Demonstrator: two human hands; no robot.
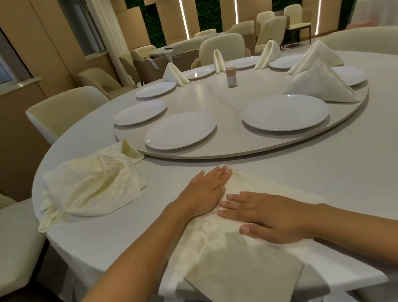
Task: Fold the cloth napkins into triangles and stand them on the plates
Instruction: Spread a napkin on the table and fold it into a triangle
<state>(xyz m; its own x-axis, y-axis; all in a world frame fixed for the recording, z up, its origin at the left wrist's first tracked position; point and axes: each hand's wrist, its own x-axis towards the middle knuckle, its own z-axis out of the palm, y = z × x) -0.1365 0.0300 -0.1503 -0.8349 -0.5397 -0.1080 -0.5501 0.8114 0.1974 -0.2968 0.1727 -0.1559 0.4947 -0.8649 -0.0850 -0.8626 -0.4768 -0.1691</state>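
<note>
A cream napkin (237,256) is spread flat near the front edge of the table (350,167), and 1 corner is hung over that edge. It is pressed down by both hands with straight fingers: the left hand (205,192) is laid on the far part and the right hand (267,215) on the middle, so nothing is gripped. The cloth looks soft, thin and light, so it can probably be bent with no effort, but it may slide on the smooth tabletop. It is probably best picked up by a corner or an edge and kept pinned with the other hand while the crease is made. A pile of loose napkins (92,185) is left beside it on the left. Farther back, a round turning tray (243,146) is set on the table, with white plates around it; the 2 nearest plates (180,130) (285,112) are bare. 5 folded napkins (322,85) are stood up on or by the plates at the back and right. A small jar (231,76) is placed in the middle. The table is ringed by pale chairs (63,111), and more tables are seen in the dim room behind.
</note>
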